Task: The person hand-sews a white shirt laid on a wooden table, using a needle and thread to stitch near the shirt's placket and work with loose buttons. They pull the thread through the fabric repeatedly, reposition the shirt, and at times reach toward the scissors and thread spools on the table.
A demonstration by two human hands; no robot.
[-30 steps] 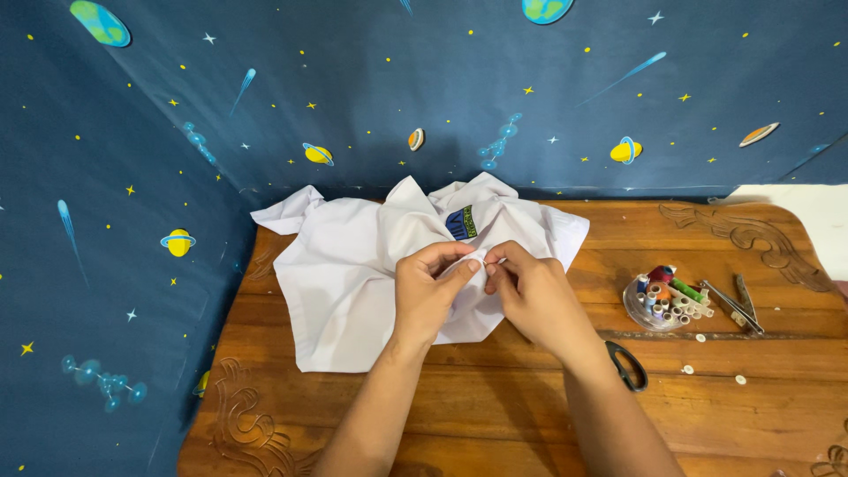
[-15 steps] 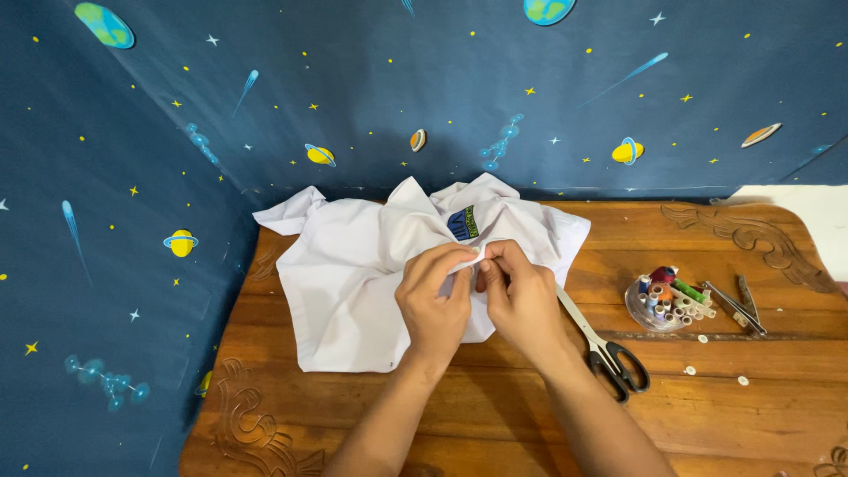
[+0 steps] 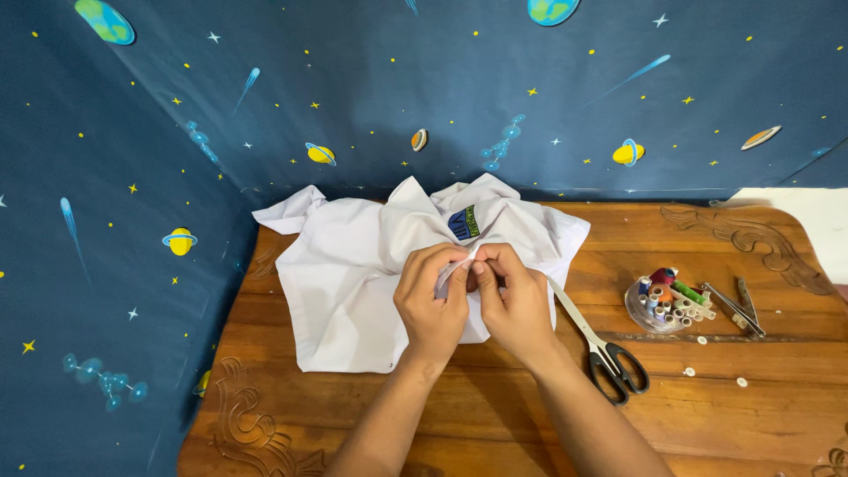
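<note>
Wooden table [image 3: 495, 415], both hands [image 3: 477, 300] pinching white shirt [image 3: 353, 265], scissors [image 3: 601, 340] beside

Both forearms come into view bare, with no sleeve, watch or bracelet on either. The left hand [image 3: 433, 300] and the right hand [image 3: 515, 299] wear no gloves, and no ring shows on the visible fingers. The fingernails are short and unpainted.

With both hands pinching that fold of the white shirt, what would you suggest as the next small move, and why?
Probably hold the pinched fold steady with the left hand and free the right hand toward the scissors. Both hands grip one small fold of the white shirt, and the scissors lie just right of the right wrist, within easy reach.
</note>
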